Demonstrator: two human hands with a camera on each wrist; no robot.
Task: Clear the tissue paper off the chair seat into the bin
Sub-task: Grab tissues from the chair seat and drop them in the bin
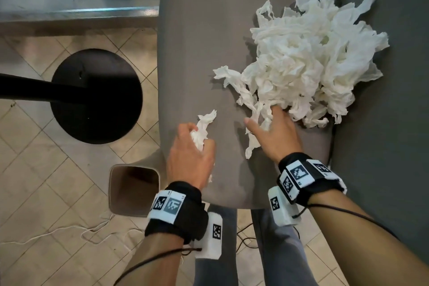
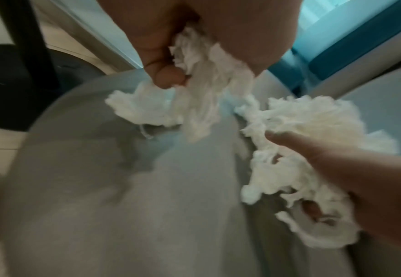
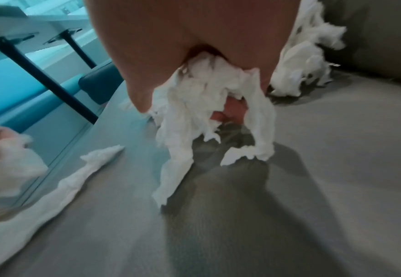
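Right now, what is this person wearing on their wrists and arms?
Both forearms are bare, with no sleeves. The left wrist carries a black fabric band with white tiles printed with black square-code markers, and a white boxy module with its own marker below it. The right wrist wears a matching black band, marker tiles and white module. A thin dark cable trails from each band along the forearm.

Tissue paper on the chair seat, bin on the floor to its left

The tissue paper pile (image 1: 308, 53) lies on the far right of the chair seat (image 1: 197, 53), against the backrest (image 1: 383, 100) on the right. The left hand (image 1: 190, 153), at the seat's near left edge, holds a wad (image 1: 203, 130); the right hand (image 1: 274, 132) rests on the pile's near edge. The bin (image 1: 133, 189) stands on the floor (image 1: 34, 169), near left of the seat; a round base (image 1: 97, 95) lies farther left.
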